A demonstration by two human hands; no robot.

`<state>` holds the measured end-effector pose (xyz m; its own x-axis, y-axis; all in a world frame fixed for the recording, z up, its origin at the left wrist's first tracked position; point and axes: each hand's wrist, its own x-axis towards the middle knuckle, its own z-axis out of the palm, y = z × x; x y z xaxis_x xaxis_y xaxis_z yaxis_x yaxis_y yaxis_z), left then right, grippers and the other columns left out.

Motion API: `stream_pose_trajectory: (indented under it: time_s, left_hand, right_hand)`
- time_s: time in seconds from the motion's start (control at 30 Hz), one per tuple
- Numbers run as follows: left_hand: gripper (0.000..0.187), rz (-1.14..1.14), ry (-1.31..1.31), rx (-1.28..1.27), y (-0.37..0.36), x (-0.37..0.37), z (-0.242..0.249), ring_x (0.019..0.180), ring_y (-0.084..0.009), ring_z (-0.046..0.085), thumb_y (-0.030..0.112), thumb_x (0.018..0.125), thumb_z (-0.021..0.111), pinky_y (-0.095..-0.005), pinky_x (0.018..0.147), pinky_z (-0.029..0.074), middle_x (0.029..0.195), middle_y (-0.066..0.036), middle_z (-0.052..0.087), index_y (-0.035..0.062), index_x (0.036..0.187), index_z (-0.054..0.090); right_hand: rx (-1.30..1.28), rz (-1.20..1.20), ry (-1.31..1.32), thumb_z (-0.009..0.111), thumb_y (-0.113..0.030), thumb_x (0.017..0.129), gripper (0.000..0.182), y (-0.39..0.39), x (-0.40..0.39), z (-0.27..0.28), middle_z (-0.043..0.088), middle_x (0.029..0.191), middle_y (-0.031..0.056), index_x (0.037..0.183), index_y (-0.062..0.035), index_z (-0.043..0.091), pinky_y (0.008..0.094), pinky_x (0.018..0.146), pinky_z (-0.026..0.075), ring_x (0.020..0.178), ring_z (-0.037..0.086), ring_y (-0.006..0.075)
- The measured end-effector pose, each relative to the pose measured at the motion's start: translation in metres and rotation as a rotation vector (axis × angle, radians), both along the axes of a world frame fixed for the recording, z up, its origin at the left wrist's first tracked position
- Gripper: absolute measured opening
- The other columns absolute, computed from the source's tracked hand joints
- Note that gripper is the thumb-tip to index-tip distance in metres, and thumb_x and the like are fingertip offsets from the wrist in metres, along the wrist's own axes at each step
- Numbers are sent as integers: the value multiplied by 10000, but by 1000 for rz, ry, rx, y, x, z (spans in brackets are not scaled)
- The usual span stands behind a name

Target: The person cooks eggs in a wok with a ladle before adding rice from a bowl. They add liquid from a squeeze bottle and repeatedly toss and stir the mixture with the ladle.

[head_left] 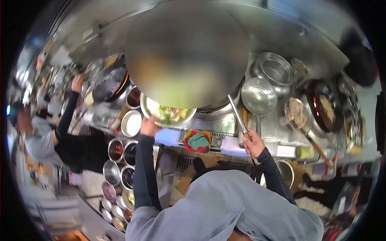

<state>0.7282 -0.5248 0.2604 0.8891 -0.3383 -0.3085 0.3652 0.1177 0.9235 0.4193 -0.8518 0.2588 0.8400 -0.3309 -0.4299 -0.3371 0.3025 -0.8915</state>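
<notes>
My left hand (pixel 149 127) is closed at the near left rim of a metal bowl (pixel 189 117) with chopped green and pale vegetables in it. My right hand (pixel 253 143) is wrapped round the grip of a long metal-handled cooking tool (pixel 238 113). The tool's head disappears behind a large blurred oval that covers the upper middle of the view, so its kind cannot be told. Right of the tool lies a perforated strainer (pixel 259 95), its handle pointing towards me. A teal cloth (pixel 198 141) sits in a red and yellow container between my hands.
Steel pots (pixel 276 69) stand at the back right. A strainer of pale meat (pixel 296 114) rests beside a wok (pixel 326 109). Several containers (pixel 116 150) stand at my left, including a white-filled one (pixel 131 123). A co-worker (pixel 48 140) reaches towards another wok (pixel 110 85).
</notes>
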Motion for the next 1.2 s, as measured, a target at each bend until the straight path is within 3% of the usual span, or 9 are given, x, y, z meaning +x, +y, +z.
stream_pose_trajectory:
  time_s: [0.1,0.2,0.4,0.43,0.53,0.8,0.93,1.07,1.2]
  left_hand:
    - [409,-70,-210,284,-71,77,28,748,-286,672,63,828,467,-387,484,559,1011,-187,622,5,1232,445]
    - [618,74,-1018,944,-128,115,19,854,-400,640,69,815,511,-455,668,542,1101,-208,584,123,1403,329]
    - [805,-58,-1179,1157,-228,102,-57,789,-422,617,80,800,555,-478,696,523,1247,-245,378,369,1464,203]
    - [793,-114,-1138,1145,-236,109,-54,771,-415,623,89,812,545,-484,690,522,1208,-246,392,412,1453,208]
    - [746,-97,-1141,1094,-253,139,-36,758,-427,618,108,821,558,-481,690,518,1197,-252,388,366,1446,243]
    - [834,-163,-1212,682,-191,115,10,995,-419,545,-45,736,513,-474,830,476,1163,-203,442,249,1459,220]
    - [799,179,-1277,518,-151,128,13,1056,-389,536,-59,729,482,-431,953,404,1203,-236,485,166,1448,216]
    - [504,181,-364,7,-92,80,18,617,-204,594,29,844,459,-305,428,470,1016,-98,579,126,1317,316]
    - [254,313,23,-271,-16,-15,-8,684,-230,583,143,836,562,-375,515,452,921,-99,603,66,1074,519]
  right_hand:
    - [-41,-90,-10,513,-97,947,481,14,-16,14,439,652,18,1377,-79,298,251,353,324,413,370,91]
    - [-87,-125,-5,507,-82,943,513,26,-22,29,439,660,25,1395,-60,267,251,370,332,425,375,86]
    - [-430,-160,110,520,-90,937,504,51,-28,34,465,666,24,1383,-39,290,257,386,368,446,427,94]
    - [-444,-175,102,520,-90,937,504,52,-28,33,465,666,24,1383,-39,290,257,386,368,446,427,94]
    - [-809,-157,133,599,-145,865,475,53,-35,31,612,906,275,1273,5,408,436,749,481,877,604,437]
    - [-915,-117,128,608,-124,851,500,25,-3,43,633,883,255,1303,-32,416,422,739,498,834,621,425]
    - [-334,-158,-126,553,-88,912,516,18,7,113,533,742,45,1381,-63,339,255,490,444,532,514,125]
    - [275,-152,-534,438,-103,949,510,6,1,173,493,799,104,1429,-102,265,247,378,418,482,452,112]
    - [745,20,-617,459,-146,958,444,-28,16,117,466,832,97,1379,-187,327,239,366,408,502,450,130]
